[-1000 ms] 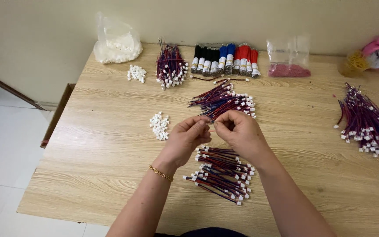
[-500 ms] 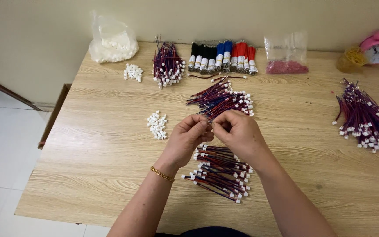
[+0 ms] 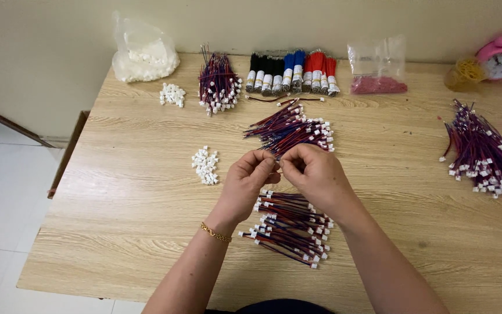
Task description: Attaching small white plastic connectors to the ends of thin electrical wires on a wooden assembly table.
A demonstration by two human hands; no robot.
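My left hand (image 3: 250, 181) and my right hand (image 3: 315, 174) meet fingertip to fingertip over the middle of the wooden table (image 3: 117, 232). They pinch something small between them; it is hidden by the fingers. Just beyond them lies a loose pile of red and blue wires with white connectors (image 3: 290, 128). Right under my hands is a second pile of the same wires (image 3: 290, 227). A small heap of white connector housings (image 3: 205, 165) sits to the left of my left hand.
At the back stand a clear bag of white parts (image 3: 143, 55), a second white heap (image 3: 172, 94), a wire bundle (image 3: 218, 84), taped black, blue and red wire bundles (image 3: 291, 72), a bag of pink parts (image 3: 377, 70) and a pink clock (image 3: 499, 58). Another wire pile (image 3: 483, 152) lies far right.
My hands stay together in nearly the same place. The fingers shift only slightly.
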